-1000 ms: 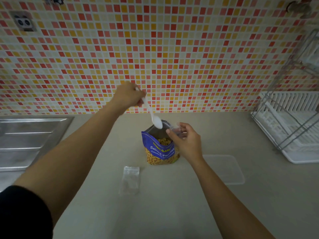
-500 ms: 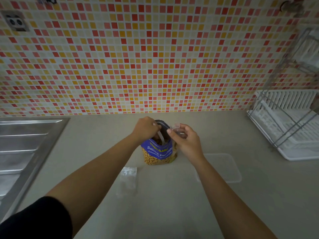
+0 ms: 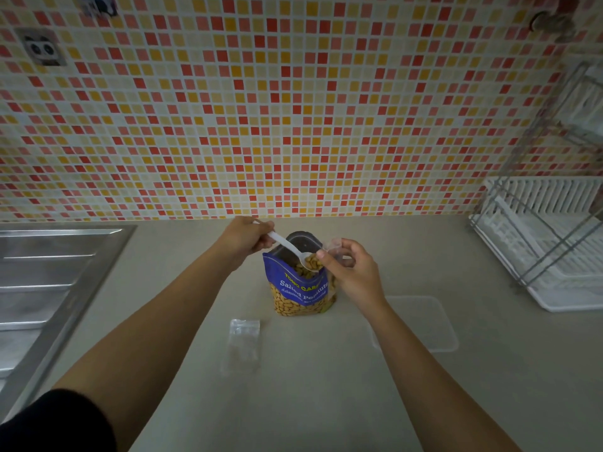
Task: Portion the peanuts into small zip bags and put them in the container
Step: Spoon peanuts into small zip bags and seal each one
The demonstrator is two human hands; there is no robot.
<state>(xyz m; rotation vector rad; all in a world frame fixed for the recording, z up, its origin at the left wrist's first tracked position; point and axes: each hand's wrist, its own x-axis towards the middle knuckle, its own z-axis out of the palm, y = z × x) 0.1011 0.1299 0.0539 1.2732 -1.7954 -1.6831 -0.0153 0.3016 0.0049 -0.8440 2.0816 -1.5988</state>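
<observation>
Peanuts (image 3: pixel 312 261) fill the spoon (image 3: pixel 290 247) gripped by left hand (image 3: pixel 245 238); right hand (image 3: pixel 354 272) pinches zip bag (image 3: pixel 333 245).

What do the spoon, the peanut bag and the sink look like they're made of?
Spoon: likely white plastic, thin and matte. Peanut bag: glossy printed plastic film, with a clear lower part showing the nuts and a dull grey lining. Sink: brushed stainless steel by its grey sheen and pressed ridges.

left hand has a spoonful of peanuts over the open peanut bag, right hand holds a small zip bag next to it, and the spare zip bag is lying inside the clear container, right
Not quite. In the head view the spare zip bag lies flat on the counter, left of the clear container, not inside it. The rest stands: the left hand holds the loaded spoon over the peanut bag, and the right hand holds a small zip bag.
</observation>
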